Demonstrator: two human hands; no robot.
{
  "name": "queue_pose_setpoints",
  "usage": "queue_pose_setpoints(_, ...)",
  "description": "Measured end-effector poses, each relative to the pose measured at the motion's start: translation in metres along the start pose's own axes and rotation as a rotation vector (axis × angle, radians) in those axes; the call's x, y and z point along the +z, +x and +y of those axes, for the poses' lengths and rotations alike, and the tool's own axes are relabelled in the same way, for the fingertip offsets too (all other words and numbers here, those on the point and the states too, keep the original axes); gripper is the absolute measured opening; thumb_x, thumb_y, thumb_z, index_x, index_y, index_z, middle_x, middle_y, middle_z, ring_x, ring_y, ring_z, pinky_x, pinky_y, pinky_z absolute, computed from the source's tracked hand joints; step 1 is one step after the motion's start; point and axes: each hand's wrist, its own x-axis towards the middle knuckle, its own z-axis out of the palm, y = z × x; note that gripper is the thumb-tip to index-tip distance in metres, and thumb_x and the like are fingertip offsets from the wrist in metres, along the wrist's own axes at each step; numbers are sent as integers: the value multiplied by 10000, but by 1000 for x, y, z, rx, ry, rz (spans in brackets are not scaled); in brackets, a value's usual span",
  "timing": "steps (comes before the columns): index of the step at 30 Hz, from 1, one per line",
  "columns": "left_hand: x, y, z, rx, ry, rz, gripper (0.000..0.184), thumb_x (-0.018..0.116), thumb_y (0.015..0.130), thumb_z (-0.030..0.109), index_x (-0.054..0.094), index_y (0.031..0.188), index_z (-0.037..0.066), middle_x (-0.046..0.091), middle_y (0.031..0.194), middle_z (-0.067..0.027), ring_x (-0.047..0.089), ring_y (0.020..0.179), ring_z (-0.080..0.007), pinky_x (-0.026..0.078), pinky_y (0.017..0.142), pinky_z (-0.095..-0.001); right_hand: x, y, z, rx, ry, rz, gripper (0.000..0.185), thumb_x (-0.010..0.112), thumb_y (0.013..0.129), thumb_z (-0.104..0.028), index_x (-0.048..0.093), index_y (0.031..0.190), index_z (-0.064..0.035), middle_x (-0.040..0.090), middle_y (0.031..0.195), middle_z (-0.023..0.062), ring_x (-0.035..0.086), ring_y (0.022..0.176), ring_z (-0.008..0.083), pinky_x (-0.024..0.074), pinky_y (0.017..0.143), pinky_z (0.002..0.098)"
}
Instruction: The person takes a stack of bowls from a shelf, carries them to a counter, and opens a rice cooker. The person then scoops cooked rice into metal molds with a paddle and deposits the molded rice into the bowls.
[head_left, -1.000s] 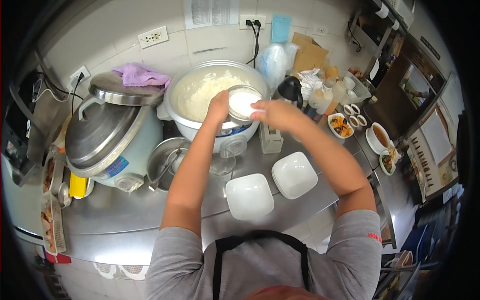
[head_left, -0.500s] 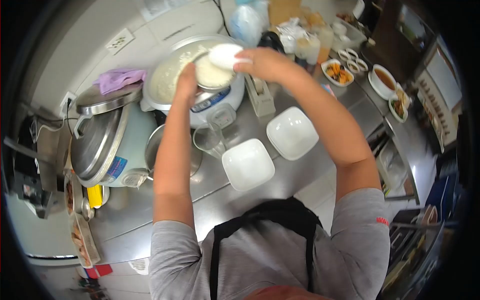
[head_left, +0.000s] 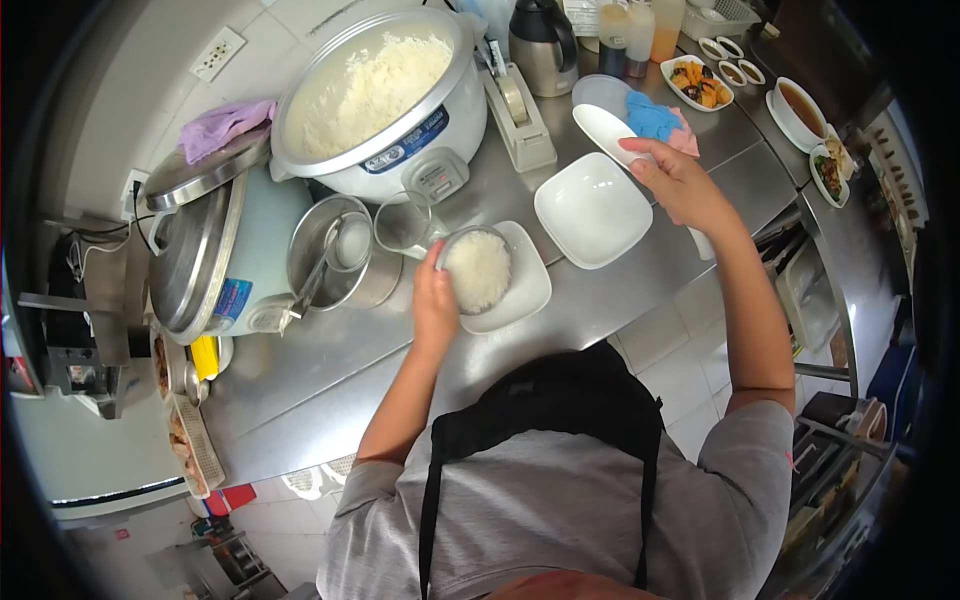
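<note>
My left hand grips a small bowl packed with white rice. The bowl is tilted over a square white dish, hiding much of its inside. In my right hand is a white rice paddle, its broad head pointing up and left, away from the rice. A second square white dish sits on the counter between my hands. Behind them stands a large rice cooker, uncovered, with a mound of rice inside.
A clear glass jug and a steel pot holding a ladle stand left of the dishes. Farther left is a lidded cooker. A tape dispenser, a thermos and a plate of food are at the back.
Both hands have come away from the cooker. The left carried the rice-filled bowl down to the nearer dish; the right moved the paddle to the right, apart from the bowl. The view has shifted.
</note>
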Motion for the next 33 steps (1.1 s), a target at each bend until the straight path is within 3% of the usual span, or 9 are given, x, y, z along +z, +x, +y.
queue_pose_setpoints(3, 22, -23, -10, 213, 517, -109, 550, 618, 708, 184, 410, 1198, 47, 444, 1105, -170, 433, 1028, -307, 344, 867, -380, 14, 5, 9, -81, 31, -17, 338, 499, 845, -271, 487, 1154, -134, 524, 742, 1, 440, 595, 44, 360, 500, 177)
queue_pose_setpoints(6, 27, -21, -2, 391, 551, -287, 627, 674, 622, 98, 418, 1194, 55, 460, 1075, -152, 453, 960, -298, 363, 801, -392, 28, 7, 10, -187, 32, -43, 337, 501, 846, -242, 483, 1157, -114, 549, 803, 12, 480, 703, 60, 398, 615, 198)
queue_pose_setpoints(10, 31, -19, -8, 357, 664, -379, 592, 635, 672, 153, 404, 1211, 73, 435, 1192, -171, 423, 1085, -340, 330, 905, -411, 42, 7, 16, -280, 30, -105, 391, 532, 821, -303, 487, 1137, -77, 578, 982, 102, 540, 877, 170, 414, 769, 274)
queue_pose_setpoints(13, 34, -17, -14, 343, 736, -415, 523, 611, 694, 154, 436, 1178, 63, 439, 1202, -173, 435, 1096, -337, 332, 931, -411, 47, 0, 13, -143, 39, -171, 395, 536, 819, -297, 485, 1140, -73, 577, 987, 109, 540, 883, 174, 410, 778, 272)
queue_pose_setpoints(19, 43, -14, -16, 272, 747, -401, 407, 619, 677, 147, 503, 1046, 20, 485, 1145, -185, 510, 1012, -320, 396, 880, -399, 57, 1, 29, -98, 88, -219, 429, 545, 816, -291, 457, 1169, -63, 574, 995, 119, 539, 883, 177, 413, 775, 277)
queue_pose_setpoints(22, 49, -11, -15, 233, 757, -364, 399, 643, 654, 138, 509, 1013, 27, 491, 1148, -163, 510, 1015, -302, 385, 897, -392, 77, 5, 56, -224, 135, -125, 471, 581, 788, -284, 441, 1170, -46, 576, 985, 112, 541, 885, 182, 421, 761, 279)
queue_pose_setpoints(28, 37, 4, -3, 150, 604, -378, 301, 626, 676, 140, 522, 930, 18, 561, 965, -163, 552, 872, -309, 432, 799, -388, 105, 1, 64, -111, 279, 36, 392, 624, 693, -142, 486, 1040, -22, 579, 939, 116, 550, 882, 194, 432, 716, 282)
queue_pose_setpoints(31, 7, 13, 25, 126, 478, -231, 280, 590, 718, 121, 511, 960, 4, 563, 890, -176, 552, 798, -321, 440, 725, -392, 110, -3, 55, -92, 104, 28, 299, 600, 660, -86, 512, 938, -18, 575, 890, 135, 565, 824, 233, 441, 686, 314)
queue_pose_setpoints(33, -22, 13, 41, 1, 371, -116, 261, 524, 782, 109, 488, 1012, -9, 564, 838, -166, 561, 731, -286, 439, 666, -356, 121, -4, 52, -244, -161, 10, 262, 594, 648, -86, 520, 890, -20, 568, 858, 141, 564, 786, 270, 445, 668, 342)
